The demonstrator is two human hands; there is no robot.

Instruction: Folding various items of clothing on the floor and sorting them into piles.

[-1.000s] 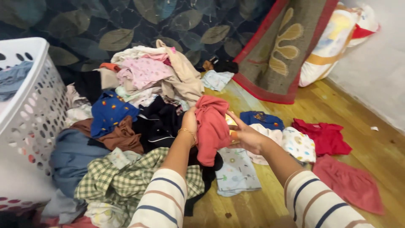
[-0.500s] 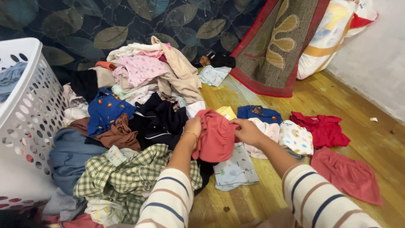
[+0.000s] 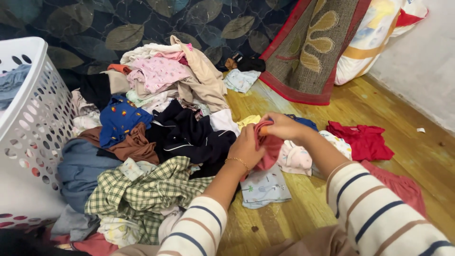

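While both hands meet near the middle of the scene, a small red garment [image 3: 268,148] is bunched between them above the wooden floor [image 3: 379,109]. The left hand [image 3: 247,149] has its fingers curled shut on the garment's left side, with most of the cloth hanging just right of its palm. The right hand [image 3: 283,126] pinches the garment's top edge from the far side, thumb and fingertips pressed together on a fold. A thin bracelet [image 3: 237,161] sits on the left wrist, and both arms wear striped sleeves [image 3: 374,213].

At the far left stands a white basket [image 3: 33,128] with round holes in its wall; a blue cloth [image 3: 12,85] lies inside it, and the rest of its contents cannot be seen. Just right of the basket spreads a loose heap of clothes [image 3: 156,109], with a green checked shirt [image 3: 142,192] at its near edge, a black piece [image 3: 189,137] in its middle, and a pink top [image 3: 159,71] at its far end.

Under the hands lies a pale printed cloth [image 3: 265,187] flat on the floor. To the right, a red top [image 3: 362,140] lies flat, and a red skirt [image 3: 403,187] lies nearer, partly behind the right sleeve. A rug [image 3: 313,47] with a red border leans at the far side, beside a pillow [image 3: 374,38].
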